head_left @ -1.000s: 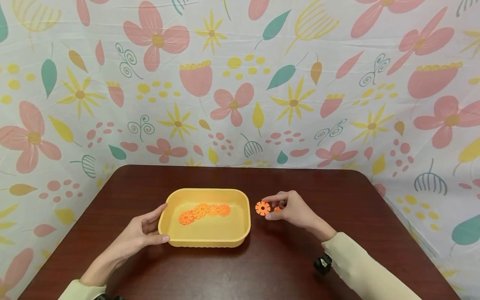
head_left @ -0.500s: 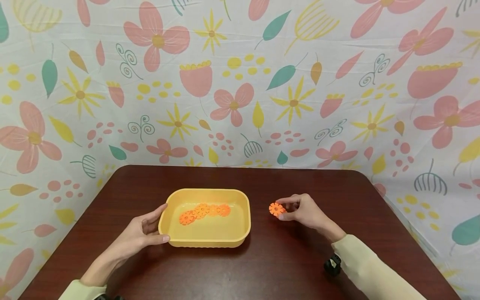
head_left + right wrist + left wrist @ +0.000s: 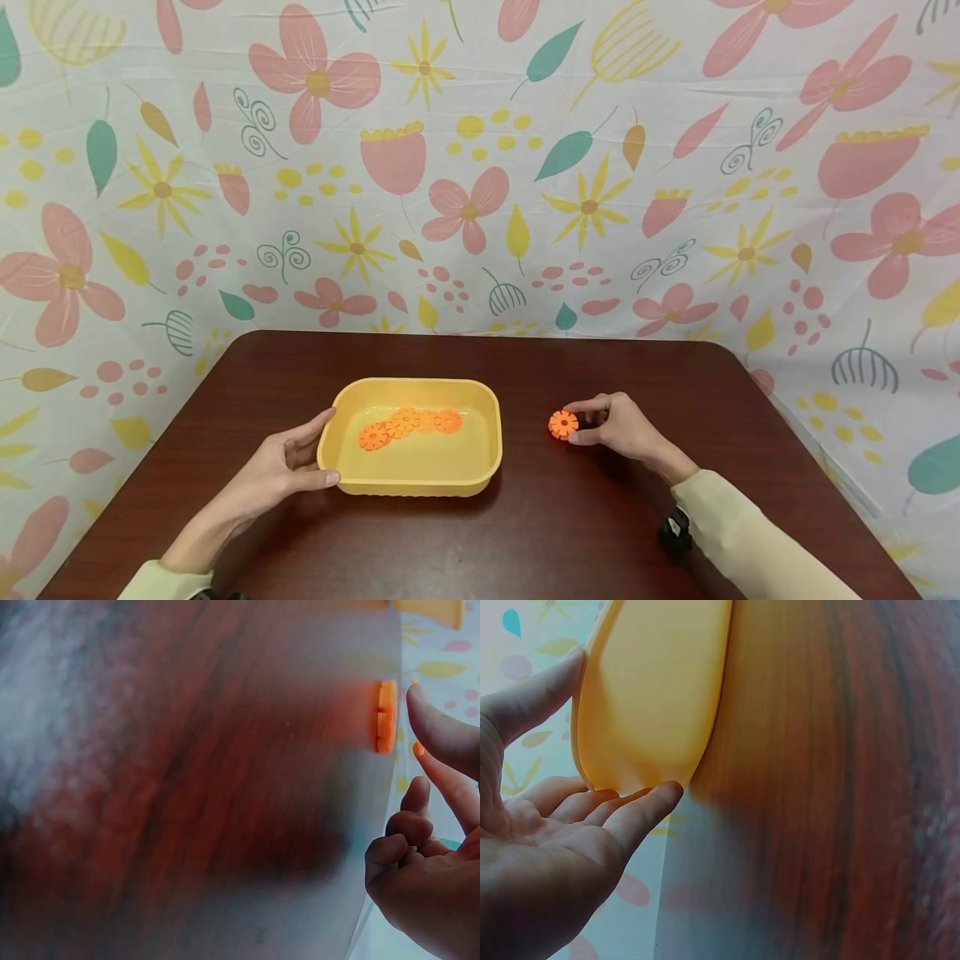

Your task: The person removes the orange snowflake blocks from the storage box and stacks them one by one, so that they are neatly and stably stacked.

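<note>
My left hand (image 3: 273,471) holds the left end of a yellow plastic tray (image 3: 412,486), its thumb at the near corner and a finger at the far one. Inside the tray several orange notched discs (image 3: 373,436) lie in an overlapping row. To the right of the tray, my right hand (image 3: 622,427) pinches an orange notched disc (image 3: 563,425) between thumb and forefinger. In the right wrist view a small stack of orange discs (image 3: 386,716) rests on the table just below the fingertips. The thumb hides most of the pinched disc there.
A dark brown wooden table (image 3: 487,550) carries the tray and the discs. Behind it hangs a white cloth (image 3: 480,108) printed with flowers and leaves. A black strap device (image 3: 676,530) sits at the right wrist.
My right hand has moved right, away from the tray, and slightly nearer, carrying its disc over the other orange pieces on the table. My left hand and the tray have stayed put.
</note>
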Motion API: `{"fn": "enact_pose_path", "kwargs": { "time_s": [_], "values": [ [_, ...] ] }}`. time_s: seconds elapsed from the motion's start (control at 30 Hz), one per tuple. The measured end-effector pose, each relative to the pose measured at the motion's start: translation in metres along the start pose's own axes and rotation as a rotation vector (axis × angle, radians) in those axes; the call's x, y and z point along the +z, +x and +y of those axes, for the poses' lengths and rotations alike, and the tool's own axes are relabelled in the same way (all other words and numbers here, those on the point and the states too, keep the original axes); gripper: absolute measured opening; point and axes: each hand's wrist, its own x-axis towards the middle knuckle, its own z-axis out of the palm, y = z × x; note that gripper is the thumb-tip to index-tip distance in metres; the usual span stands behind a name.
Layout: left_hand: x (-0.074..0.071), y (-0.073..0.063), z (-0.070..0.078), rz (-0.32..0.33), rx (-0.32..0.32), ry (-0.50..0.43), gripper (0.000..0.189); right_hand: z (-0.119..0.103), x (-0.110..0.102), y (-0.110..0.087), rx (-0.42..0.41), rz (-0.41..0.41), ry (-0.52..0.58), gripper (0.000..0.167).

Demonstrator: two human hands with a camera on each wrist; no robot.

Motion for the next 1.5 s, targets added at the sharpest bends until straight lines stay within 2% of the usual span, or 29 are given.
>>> {"fn": "enact_pose_path", "kwargs": {
  "time_s": [0.47, 1.5],
  "values": [
    [-0.0001, 0.0005, -0.0006, -0.005, 0.019, -0.006, 0.095, -0.0001, 0.0025, 0.0038, -0.001, 0.004, -0.043, 0.046],
    [0.0000, 0.0009, -0.0006, 0.008, 0.012, 0.004, 0.096, 0.0037, 0.0030, 0.0064, 0.017, -0.019, -0.118, 0.046]
  ]
}}
